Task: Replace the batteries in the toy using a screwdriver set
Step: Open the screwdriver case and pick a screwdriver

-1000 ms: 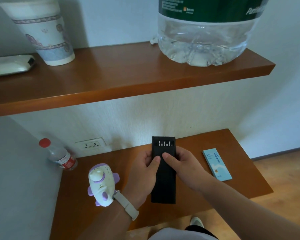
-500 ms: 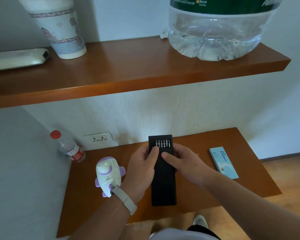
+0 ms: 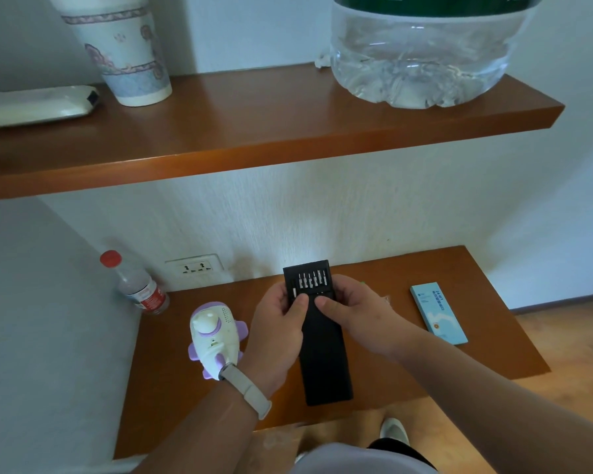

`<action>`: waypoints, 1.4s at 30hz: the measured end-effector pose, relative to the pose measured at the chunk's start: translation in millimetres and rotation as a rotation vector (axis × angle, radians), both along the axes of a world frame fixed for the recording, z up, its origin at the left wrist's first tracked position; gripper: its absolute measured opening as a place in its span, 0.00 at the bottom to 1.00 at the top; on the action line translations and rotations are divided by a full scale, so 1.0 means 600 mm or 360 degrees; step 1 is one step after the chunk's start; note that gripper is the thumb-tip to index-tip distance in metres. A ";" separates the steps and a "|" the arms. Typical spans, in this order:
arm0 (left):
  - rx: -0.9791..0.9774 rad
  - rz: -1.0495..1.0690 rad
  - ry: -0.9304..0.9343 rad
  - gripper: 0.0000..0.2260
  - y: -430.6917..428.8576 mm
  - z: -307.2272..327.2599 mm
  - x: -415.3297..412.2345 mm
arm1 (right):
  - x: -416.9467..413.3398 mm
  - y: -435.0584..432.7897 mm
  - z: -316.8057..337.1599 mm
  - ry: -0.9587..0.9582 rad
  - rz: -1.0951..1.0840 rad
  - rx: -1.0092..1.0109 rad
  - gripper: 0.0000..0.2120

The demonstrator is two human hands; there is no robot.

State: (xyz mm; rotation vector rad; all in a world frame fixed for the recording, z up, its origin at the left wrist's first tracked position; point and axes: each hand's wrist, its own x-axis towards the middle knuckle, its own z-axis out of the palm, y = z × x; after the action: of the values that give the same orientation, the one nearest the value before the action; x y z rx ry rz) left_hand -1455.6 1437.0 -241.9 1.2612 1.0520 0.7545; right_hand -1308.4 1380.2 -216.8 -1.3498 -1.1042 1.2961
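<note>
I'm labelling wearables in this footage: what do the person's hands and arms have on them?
Both forearms are bare, with no sleeves in view. The left hand has a pale grey-beige band around its wrist, like a watch or fitness strap; no face shows. The right hand and its wrist wear nothing. No gloves; no rings can be made out.

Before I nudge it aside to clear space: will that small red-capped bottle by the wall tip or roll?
The small water bottle stands upright, tall and narrow, so a push would probably tip it. Its round body would then likely roll. It looks like thin clear plastic, probably light.
</note>
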 end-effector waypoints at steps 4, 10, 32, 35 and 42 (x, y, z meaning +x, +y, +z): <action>-0.0044 0.0117 -0.0061 0.07 0.000 0.001 0.002 | -0.002 0.001 -0.005 -0.0007 -0.0071 -0.0084 0.04; -0.0212 0.0382 -0.0336 0.07 0.021 0.021 -0.001 | 0.005 -0.020 -0.030 -0.0116 0.0016 -0.0396 0.17; -0.0353 0.0119 -0.0401 0.12 0.036 0.016 0.062 | 0.112 -0.074 -0.058 -0.0201 -0.0053 -0.0345 0.13; -0.0435 0.0194 -0.0434 0.12 0.035 0.013 0.083 | 0.138 -0.070 -0.054 -0.0229 -0.0013 -0.0365 0.12; -0.0491 0.0225 -0.0488 0.16 0.027 0.014 0.135 | 0.195 -0.081 -0.055 -0.0262 0.0056 -0.0356 0.17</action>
State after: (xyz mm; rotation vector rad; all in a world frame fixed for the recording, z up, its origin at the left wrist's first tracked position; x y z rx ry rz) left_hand -1374.6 1453.1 -233.7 0.7860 0.9674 0.8272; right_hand -1191.3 1331.9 -250.0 -1.6332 -1.1233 1.3858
